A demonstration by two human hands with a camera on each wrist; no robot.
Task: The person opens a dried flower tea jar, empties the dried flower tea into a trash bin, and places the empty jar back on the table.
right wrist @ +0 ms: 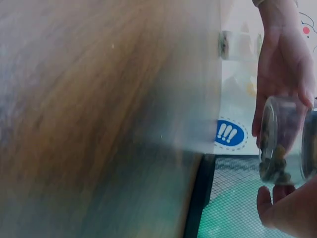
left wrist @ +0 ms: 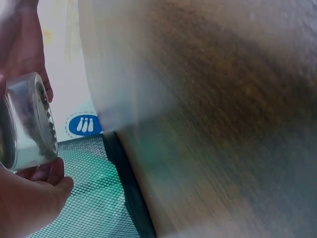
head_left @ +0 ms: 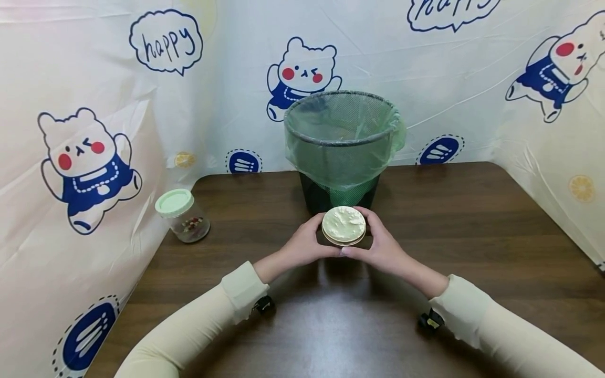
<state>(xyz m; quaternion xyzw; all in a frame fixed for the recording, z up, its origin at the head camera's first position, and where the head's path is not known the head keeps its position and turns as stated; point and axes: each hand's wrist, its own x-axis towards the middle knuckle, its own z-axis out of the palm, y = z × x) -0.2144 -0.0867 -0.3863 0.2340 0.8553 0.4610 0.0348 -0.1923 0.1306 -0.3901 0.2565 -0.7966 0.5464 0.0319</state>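
Both hands hold a clear jar [right wrist: 290, 144] between them, one on each side, in front of the bin. From above, the head view shows its pale, wrinkled top with a gold rim [head_left: 344, 224]. Small dark lumps and a yellowish one lie inside it in the right wrist view. My left hand [head_left: 304, 244] curls round the left side and my right hand [head_left: 382, 247] round the right. Their thumbs meet at the near side.
Just beyond the hands stands a black mesh bin [head_left: 312, 194] lined with a green bag [head_left: 340, 163]. Another clear jar with a pale green lid [head_left: 174, 202] and small bits inside sits at the table's left edge. A printed cloth [head_left: 236, 94] surrounds the wooden table [head_left: 454, 220].
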